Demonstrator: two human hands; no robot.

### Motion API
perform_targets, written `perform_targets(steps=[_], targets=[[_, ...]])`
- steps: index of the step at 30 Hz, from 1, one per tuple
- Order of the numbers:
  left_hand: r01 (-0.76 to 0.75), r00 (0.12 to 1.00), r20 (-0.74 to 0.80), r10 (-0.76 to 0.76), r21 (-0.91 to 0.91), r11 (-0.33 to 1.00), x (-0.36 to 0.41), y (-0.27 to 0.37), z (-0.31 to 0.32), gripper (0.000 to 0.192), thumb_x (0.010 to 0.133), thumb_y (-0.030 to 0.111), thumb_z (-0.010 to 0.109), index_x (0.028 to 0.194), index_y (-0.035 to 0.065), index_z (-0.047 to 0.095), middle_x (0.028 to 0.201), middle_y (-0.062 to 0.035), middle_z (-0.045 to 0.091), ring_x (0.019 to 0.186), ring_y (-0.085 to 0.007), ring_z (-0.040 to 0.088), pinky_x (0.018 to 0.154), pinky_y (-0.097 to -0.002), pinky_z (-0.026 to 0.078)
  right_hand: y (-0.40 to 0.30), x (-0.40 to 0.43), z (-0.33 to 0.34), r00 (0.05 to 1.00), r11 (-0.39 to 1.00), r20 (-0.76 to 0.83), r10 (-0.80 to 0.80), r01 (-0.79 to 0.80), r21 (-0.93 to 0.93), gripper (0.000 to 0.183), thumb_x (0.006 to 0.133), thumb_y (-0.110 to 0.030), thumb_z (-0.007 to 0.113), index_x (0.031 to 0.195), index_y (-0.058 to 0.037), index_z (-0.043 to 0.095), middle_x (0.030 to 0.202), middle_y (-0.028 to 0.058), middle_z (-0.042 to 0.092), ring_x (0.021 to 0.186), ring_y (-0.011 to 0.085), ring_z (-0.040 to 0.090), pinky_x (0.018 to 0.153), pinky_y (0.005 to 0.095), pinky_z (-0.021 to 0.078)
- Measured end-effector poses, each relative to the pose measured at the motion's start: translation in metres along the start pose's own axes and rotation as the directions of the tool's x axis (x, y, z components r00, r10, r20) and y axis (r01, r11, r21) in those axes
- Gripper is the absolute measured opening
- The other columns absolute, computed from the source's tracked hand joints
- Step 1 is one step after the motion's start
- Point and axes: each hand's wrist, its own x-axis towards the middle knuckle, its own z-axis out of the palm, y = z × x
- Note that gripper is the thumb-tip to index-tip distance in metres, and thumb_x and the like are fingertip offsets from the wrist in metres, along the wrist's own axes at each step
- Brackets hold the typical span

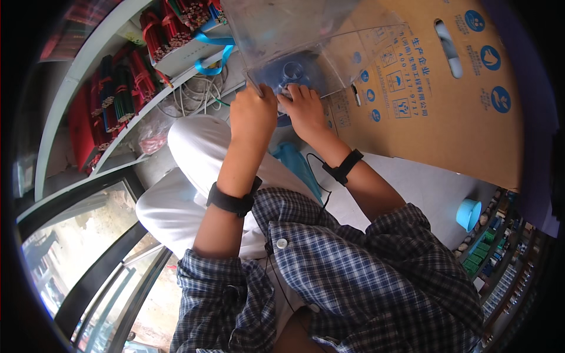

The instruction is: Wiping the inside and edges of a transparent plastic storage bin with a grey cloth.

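My left hand (254, 110) grips the near corner of a clear plastic box (318, 33), its thumb over the rim. Close beside it, my right hand (305, 108) has its fingers curled over a small crumpled greyish piece (282, 93), perhaps cloth, at the box's near edge. The fingers hide most of that piece. Through the transparent wall shows a blue plastic water jug (304, 70) with a round neck. Both wrists wear black straps.
A large printed cardboard box (446, 128) stands at right. Shelves at left hold bundled red, blue and green pencils (141, 73). Loose cables (201, 90) and a blue ribbon (212, 66) lie there. A light-blue cup (468, 215) stands on the floor near shelved small goods (479, 253).
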Motion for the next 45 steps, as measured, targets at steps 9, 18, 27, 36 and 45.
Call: perform_targets(steps=[9,18,27,36,45], targets=[[0.331,0.937,0.152,-0.315,-0.094,0.939,0.005,0.012,-0.006,0.032,0.084,0.018,0.044,0.112,0.0036,0.050,0.074,-0.0272,0.058,0.070,-0.0438,0.057,0.064,-0.0477,0.047,0.002,-0.071,-0.012,0.958,0.988,0.262,-0.116,0.085,0.127,0.030,0.071,-0.011,0.056,0.100,-0.0089,0.061,0.107,0.0086,0.049,0.100,0.0255,0.045,0.084,0.0383,0.0360],[0.272,0.958,0.119,-0.262,-0.075,0.959,0.004,0.011,-0.008,0.025,0.084,0.019,0.043,0.090,-0.0034,0.053,0.068,-0.0253,0.059,0.065,-0.0422,0.059,0.062,-0.0474,0.049,0.039,-0.012,-0.028,0.939,0.822,-0.012,0.342,-0.293,0.487,0.044,0.064,-0.005,0.063,0.107,-0.0081,0.055,0.110,0.0106,0.047,0.102,0.0324,0.047,0.085,0.0400,0.0410],[0.190,0.980,0.072,-0.184,-0.096,0.977,0.001,0.017,-0.007,0.024,0.083,0.019,0.043,0.084,-0.0025,0.054,0.066,-0.0244,0.059,0.064,-0.0418,0.058,0.063,-0.0478,0.048,0.041,0.040,0.032,0.770,0.765,-0.046,0.636,-0.622,0.167,0.050,0.068,-0.022,0.064,0.113,-0.0085,0.047,0.111,0.0154,0.042,0.101,0.0334,0.044,0.077,0.0410,0.0439],[0.146,0.982,0.141,-0.125,-0.153,0.977,0.007,0.002,-0.012,0.028,0.083,0.019,0.045,0.067,-0.0023,0.056,0.065,-0.0250,0.056,0.062,-0.0429,0.055,0.061,-0.0483,0.045,0.008,0.064,0.038,0.850,0.844,0.005,0.527,-0.523,0.117,0.043,0.067,-0.023,0.064,0.105,-0.0064,0.052,0.114,0.0156,0.042,0.103,0.0311,0.044,0.073,0.0431,0.0456],[0.061,0.993,0.107,-0.043,-0.165,0.984,0.010,-0.003,-0.010,0.028,0.082,0.018,0.046,0.068,-0.0038,0.057,0.064,-0.0260,0.056,0.061,-0.0426,0.055,0.059,-0.0476,0.046,-0.004,0.074,0.039,0.945,0.934,0.047,0.323,-0.327,0.145,0.036,0.064,-0.013,0.064,0.099,-0.0080,0.054,0.112,0.0145,0.044,0.097,0.0324,0.049,0.071,0.0412,0.0485]])
